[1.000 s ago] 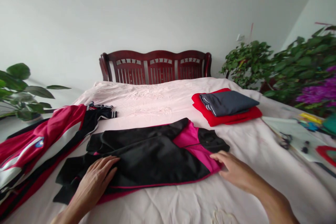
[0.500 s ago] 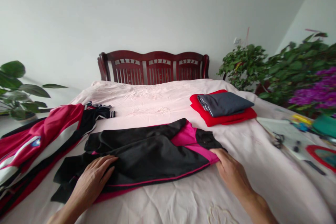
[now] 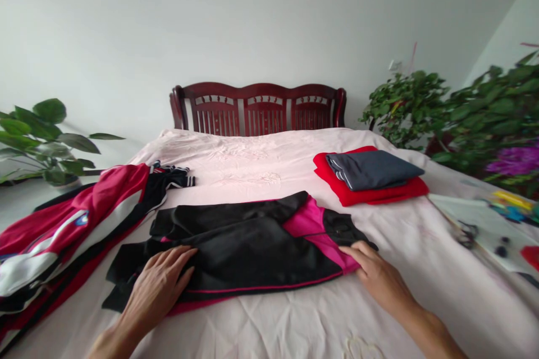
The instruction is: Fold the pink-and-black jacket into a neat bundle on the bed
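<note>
**Pressing a black-and-pink garment flat on a bed**

Lying spread across the middle of the pale pink bedsheet [image 3: 261, 162]: a black and magenta jacket [image 3: 248, 247], partly folded. Resting palm-down on its near left part, at about 7 o'clock: the left hand [image 3: 158, 283], fingers spread and flat, gripping nothing. Touching the jacket's pink right corner, at about 4 o'clock: the right hand [image 3: 379, 275], fingers extended and loose on the cloth, not clenched.

Crowding the left edge of the bed at 9 o'clock: a heap of red, black and white sportswear [image 3: 71, 230], lying just beside the jacket's left end. Showing on it: a small blue badge, too small for reading. Sitting at 2 o'clock, well apart from the jacket: a folded grey garment [image 3: 373, 168] stacked on a folded red garment [image 3: 379, 195]. Standing at 12 o'clock: a dark wooden headboard [image 3: 259, 107]. Growing beyond the bed at 9 o'clock and at 3 o'clock: leafy plants [image 3: 421, 106]. Lying at 3 o'clock near the right edge: scattered small items [image 3: 497, 224], blurred.

Staying open: bare sheet between jacket and headboard, and along the near edge.
</note>
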Tool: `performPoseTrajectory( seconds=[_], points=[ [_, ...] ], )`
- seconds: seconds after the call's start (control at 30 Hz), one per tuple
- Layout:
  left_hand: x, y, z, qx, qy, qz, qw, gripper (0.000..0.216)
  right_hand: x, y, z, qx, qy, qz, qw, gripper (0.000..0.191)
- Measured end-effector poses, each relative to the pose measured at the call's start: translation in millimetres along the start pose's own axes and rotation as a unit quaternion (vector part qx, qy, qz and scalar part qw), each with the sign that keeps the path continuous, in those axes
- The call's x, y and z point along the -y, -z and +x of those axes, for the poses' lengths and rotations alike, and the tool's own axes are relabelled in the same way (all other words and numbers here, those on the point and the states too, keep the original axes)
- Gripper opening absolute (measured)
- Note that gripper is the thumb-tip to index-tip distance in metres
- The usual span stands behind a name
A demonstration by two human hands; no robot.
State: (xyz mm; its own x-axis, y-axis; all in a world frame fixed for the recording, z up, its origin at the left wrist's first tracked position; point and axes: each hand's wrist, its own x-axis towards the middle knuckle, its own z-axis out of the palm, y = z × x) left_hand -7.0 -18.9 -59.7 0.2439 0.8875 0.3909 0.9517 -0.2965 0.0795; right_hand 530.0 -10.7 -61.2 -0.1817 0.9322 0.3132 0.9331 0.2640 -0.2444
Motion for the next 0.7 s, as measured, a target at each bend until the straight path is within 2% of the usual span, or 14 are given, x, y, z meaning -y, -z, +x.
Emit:
performPoseTrajectory(
  seconds=[0.1, 0.17, 0.23, 0.33, 0.43, 0.5, 0.6, 0.7],
  points=[
    [0.3, 12.9, -1.9, -0.015, 0.003, 0.03, 0.999, 0.038, -15.0, 6.0, -1.4, 0.033, 0.003, 0.059, 0.998, 0.071],
    [3.1, 24.1, -2.7, -0.047, 0.037, 0.057, 0.997, 0.038, -14.7, 16.1, 0.4, 0.04, 0.008, 0.085, 0.996, 0.071],
    [6.9, 34.3, -3.4, -0.084, 0.095, 0.089, 0.988, 0.038, 1.3, 25.8, 6.2, 0.023, 0.011, 0.095, 0.995, 0.061],
    [12.6, 40.2, -4.7, -0.098, 0.164, 0.112, 0.975, 0.036, 50.1, 26.8, 21.0, -0.024, 0.053, 0.083, 0.995, 0.047],
    [18.1, 34.0, -6.4, -0.061, 0.183, 0.086, 0.978, 0.033, 96.4, 4.2, 35.0, -0.038, 0.156, 0.021, 0.987, 0.053],
    [21.7, 29.2, -7.4, -0.033, 0.175, 0.051, 0.983, 0.032, 109.0, -19.4, 41.3, -0.02, 0.215, -0.032, 0.976, 0.058],
    [26.4, 29.3, -8.9, -0.007, 0.205, -0.006, 0.979, 0.033, 100.9, -52.4, 47.4, -0.007, 0.238, -0.087, 0.967, 0.06],
    [30.8, 36.6, -10.4, -0.029, 0.307, -0.038, 0.95, 0.037, 85.4, -69.5, 50.3, -0.016, 0.232, -0.104, 0.967, 0.061]
  ],
)
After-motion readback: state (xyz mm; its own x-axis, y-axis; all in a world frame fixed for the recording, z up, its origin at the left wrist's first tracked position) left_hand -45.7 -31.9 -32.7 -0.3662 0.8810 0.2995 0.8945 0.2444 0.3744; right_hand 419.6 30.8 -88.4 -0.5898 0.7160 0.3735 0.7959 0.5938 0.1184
